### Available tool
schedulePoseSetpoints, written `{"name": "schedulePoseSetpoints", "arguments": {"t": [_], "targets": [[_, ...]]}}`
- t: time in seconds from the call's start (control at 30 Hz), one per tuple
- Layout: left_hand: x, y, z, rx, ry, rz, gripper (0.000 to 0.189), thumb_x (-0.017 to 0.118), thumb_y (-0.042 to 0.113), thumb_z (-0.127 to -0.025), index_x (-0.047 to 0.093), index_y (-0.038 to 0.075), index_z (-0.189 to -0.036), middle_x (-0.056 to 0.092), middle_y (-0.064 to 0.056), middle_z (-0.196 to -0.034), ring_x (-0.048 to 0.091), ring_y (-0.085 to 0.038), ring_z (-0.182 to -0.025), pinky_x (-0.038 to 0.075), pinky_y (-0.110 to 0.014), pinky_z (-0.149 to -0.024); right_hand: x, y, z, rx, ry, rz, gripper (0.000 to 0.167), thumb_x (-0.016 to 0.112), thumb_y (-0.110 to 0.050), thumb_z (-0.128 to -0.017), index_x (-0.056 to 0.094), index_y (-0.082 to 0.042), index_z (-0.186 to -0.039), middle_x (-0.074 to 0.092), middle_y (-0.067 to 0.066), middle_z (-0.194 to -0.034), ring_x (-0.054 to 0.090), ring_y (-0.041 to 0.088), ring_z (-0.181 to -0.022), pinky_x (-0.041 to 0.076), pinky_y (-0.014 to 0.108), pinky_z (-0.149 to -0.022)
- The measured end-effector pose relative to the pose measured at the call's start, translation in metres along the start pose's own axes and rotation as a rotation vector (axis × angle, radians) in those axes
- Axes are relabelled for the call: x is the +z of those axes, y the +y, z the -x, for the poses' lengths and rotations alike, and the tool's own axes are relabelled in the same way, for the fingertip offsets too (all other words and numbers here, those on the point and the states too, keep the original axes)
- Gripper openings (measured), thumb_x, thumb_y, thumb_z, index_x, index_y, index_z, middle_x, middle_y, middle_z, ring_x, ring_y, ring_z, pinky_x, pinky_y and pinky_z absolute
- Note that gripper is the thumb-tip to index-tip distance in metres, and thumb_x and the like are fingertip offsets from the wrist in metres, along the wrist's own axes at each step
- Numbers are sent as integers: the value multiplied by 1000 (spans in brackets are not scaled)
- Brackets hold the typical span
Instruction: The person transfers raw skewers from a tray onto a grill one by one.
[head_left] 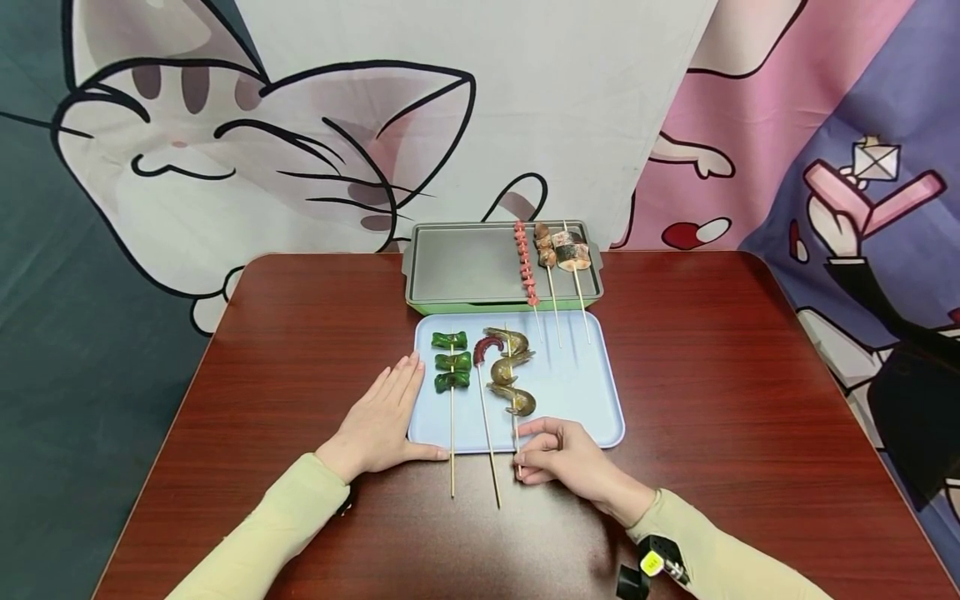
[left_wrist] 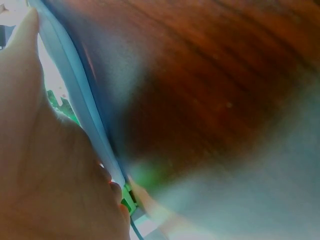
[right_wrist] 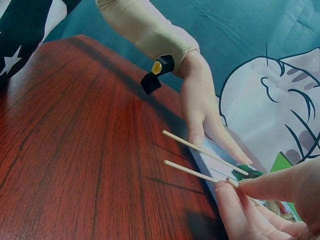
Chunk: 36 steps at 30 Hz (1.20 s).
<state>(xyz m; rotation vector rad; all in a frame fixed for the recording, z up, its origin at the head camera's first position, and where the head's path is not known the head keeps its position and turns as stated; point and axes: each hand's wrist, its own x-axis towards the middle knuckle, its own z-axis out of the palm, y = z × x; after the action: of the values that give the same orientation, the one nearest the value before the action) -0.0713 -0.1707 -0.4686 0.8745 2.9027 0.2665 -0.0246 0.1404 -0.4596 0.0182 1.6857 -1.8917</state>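
My right hand (head_left: 558,457) pinches the lower stick of a shrimp skewer (head_left: 513,371), whose several grey-brown shrimp lie over the light blue tray (head_left: 570,392). With fingers straight, my left hand (head_left: 382,417) rests along the tray's left edge, thumb at the front rim. A green pepper skewer (head_left: 452,362) lies on the tray just right of that hand. Between it and the shrimp is a skewer with a dark red curled tentacle-like piece (head_left: 489,347). In the right wrist view, two bare stick ends (right_wrist: 187,171) jut past the rim near my pinching fingertips (right_wrist: 223,187).
Behind the blue tray stands a grey grill pan (head_left: 465,262) with a green base. Across its right side lie a pink-red beaded skewer (head_left: 525,262), a brown chunk skewer (head_left: 545,245) and a fish-piece skewer (head_left: 572,250), their sticks reaching over the tray. Brown wooden table (head_left: 712,375) surrounds everything.
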Motion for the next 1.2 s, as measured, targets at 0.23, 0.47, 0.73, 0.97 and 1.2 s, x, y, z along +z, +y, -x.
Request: {"name": "schedulePoseSetpoints", "arguments": {"t": [0.23, 0.47, 0.73, 0.97, 1.2], "targets": [[3, -2, 0, 2, 0, -11, 129, 55, 88, -78, 25, -11, -156, 16, -27, -164, 15, -37, -152, 15, -49, -122, -3, 1, -1, -11, 4, 9, 41, 69, 6, -90, 50, 19, -124, 71, 19, -92, 73, 22, -77, 61, 37, -74], [1, -1, 0, -3, -5, -1, 129, 57, 86, -78, 25, -11, -156, 16, -27, -164, 16, -37, -152, 15, -49, -122, -4, -1, 0, -27, 13, 29, 38, 68, 8, -90, 51, 19, -122, 71, 20, -91, 72, 22, -75, 61, 37, -73], [3, -2, -1, -5, -6, 9, 129, 58, 86, -78, 25, -11, -156, 15, -26, -165, 15, -37, -152, 15, -49, -122, -6, -4, 2, -38, 3, 41, 38, 67, 8, -90, 52, 20, -122, 70, 19, -91, 72, 22, -75, 61, 38, -74], [6, -4, -2, -2, 1, -11, 130, 54, 89, -77, 23, -10, -157, 14, -26, -165, 13, -36, -153, 13, -48, -122, -6, -8, 4, -48, -16, 71, 40, 67, 9, -88, 52, 20, -123, 69, 16, -88, 72, 23, -78, 61, 37, -76], [8, -5, 0, 6, 22, -3, 131, 52, 90, -77, 25, -11, -156, 15, -26, -165, 15, -36, -152, 15, -49, -122, -3, -10, 5, -37, -50, 77, 41, 67, 9, -87, 52, 20, -124, 69, 16, -88, 71, 23, -78, 61, 39, -76]]}}
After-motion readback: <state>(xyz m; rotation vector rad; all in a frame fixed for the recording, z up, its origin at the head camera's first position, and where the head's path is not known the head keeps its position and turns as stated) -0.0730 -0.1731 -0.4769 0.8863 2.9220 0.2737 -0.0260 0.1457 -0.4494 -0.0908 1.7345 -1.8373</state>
